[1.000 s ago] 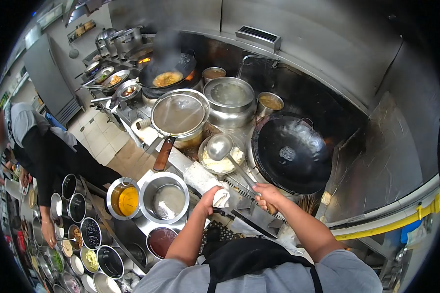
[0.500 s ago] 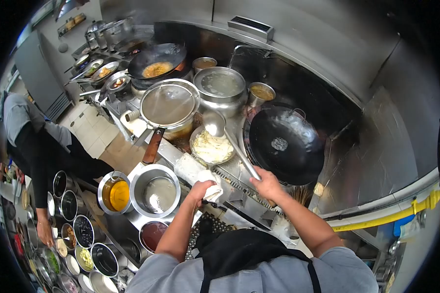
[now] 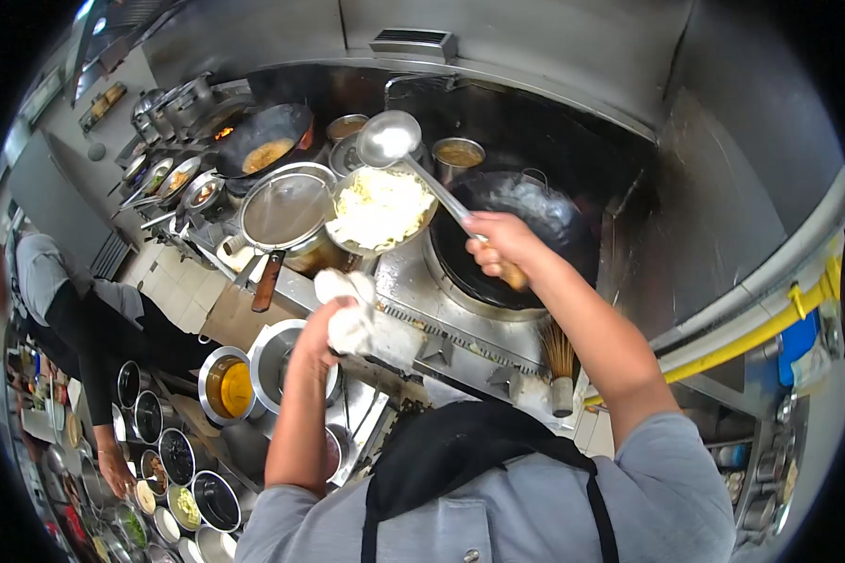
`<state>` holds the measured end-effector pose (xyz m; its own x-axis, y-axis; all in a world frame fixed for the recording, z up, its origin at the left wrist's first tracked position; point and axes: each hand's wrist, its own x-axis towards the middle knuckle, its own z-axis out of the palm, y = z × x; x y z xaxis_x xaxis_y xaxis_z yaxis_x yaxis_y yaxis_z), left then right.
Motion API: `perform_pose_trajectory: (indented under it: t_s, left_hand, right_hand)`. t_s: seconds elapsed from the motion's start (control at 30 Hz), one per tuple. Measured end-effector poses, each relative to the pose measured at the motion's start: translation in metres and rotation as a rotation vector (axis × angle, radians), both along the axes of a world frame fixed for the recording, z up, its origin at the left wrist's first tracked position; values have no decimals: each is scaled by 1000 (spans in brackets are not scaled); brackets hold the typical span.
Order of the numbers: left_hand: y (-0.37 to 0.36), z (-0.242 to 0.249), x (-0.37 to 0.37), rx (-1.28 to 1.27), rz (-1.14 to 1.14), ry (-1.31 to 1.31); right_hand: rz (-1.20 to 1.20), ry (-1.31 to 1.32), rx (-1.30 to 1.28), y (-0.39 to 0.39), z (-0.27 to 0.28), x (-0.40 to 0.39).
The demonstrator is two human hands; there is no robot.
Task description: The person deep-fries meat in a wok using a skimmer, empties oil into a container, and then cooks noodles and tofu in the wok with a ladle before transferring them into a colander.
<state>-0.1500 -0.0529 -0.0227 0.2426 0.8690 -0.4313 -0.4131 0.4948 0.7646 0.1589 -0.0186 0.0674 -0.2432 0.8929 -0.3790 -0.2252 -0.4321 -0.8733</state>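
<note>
My left hand (image 3: 317, 333) is closed round a folded white cloth (image 3: 350, 314). Just beyond the cloth, a round pan (image 3: 335, 232) heaped with pale, thin strips of food (image 3: 381, 208) is up off the worktop; whether the cloth wraps its handle cannot be seen. My right hand (image 3: 503, 246) grips the wooden-ended handle of a metal ladle (image 3: 389, 139), whose bowl hangs above the pan's far edge. Under the right forearm and hand, a large black wok (image 3: 565, 246) sits on its burner, with steam or shine at its far side.
A wide strainer (image 3: 286, 208) rests on a pot at left centre. Behind it, another wok (image 3: 277, 141) holds yellowish food. A pot of orange liquid (image 3: 229, 386) stands lower left. At far left a person (image 3: 52, 281) reaches into containers. A bamboo brush (image 3: 560, 371) stands right.
The food-filled pan has risen from the worktop, and my left hand with the cloth has moved left and up. The ladle has swung up and away over the pan. The view has shifted.
</note>
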Motion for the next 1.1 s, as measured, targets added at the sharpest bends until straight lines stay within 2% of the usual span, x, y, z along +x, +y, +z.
perform_pose_trajectory:
  t_s: [0.03, 0.07, 0.13, 0.27, 0.33, 0.37, 0.4, 0.53, 0.6, 0.7, 0.8, 0.83, 0.87, 0.93, 1.0, 1.07, 1.1]
  left_hand:
    - [9, -16, -10, -3, -101, -228]
    - [7, -15, -8, -4, -122, -251]
    - [-5, -14, 1, 22, -73, -174]
    - [-17, -14, 11, 19, -43, -124]
    - [-18, -22, 9, 84, -85, -140]
    - [-21, -16, 11, 86, -66, -105]
    - [-26, -11, 13, 83, -47, -71]
    - [-32, -9, 16, 72, -28, -154]
    - [-27, -32, 18, 80, -71, 48]
    - [-31, -35, 23, 77, -69, 53]
    - [-39, -21, 27, 108, -42, 46]
    - [-42, -18, 29, 131, -8, 33]
    - [-41, -21, 29, 128, -17, 35]
    - [-39, -32, 23, 119, -53, 99]
    - [-45, -15, 20, 98, -49, 82]
    - [-52, 3, 16, 71, 89, -55]
    - [-48, 1, 6, 68, 20, -68]
  right_hand:
    - [-9, -169, 85, 2, 1, -11]
    - [-10, -340, 175, 5, 5, -17]
    - [-43, -215, 155, 4, 29, -9]
    - [1, -143, 211, -16, 65, 4]
    - [25, 173, 89, -26, 64, 11]
    - [26, 218, 17, -29, 55, 12]
    - [21, 215, -48, -28, 37, 14]
    - [18, -338, 61, -25, -7, 5]
    - [25, -352, 121, -30, 2, 2]
    - [5, 25, 21, -33, 12, 10]
    - [6, 21, -46, -16, -6, 15]
    - [6, -135, -18, -12, -8, 10]
    - [-2, -132, -22, -9, -6, 11]
    - [-22, -191, 75, -8, 5, 17]
    - [-47, -164, 120, -14, 25, 24]
    - [-51, -154, 157, -15, 36, 31]
    - [-60, -148, 177, -17, 43, 34]
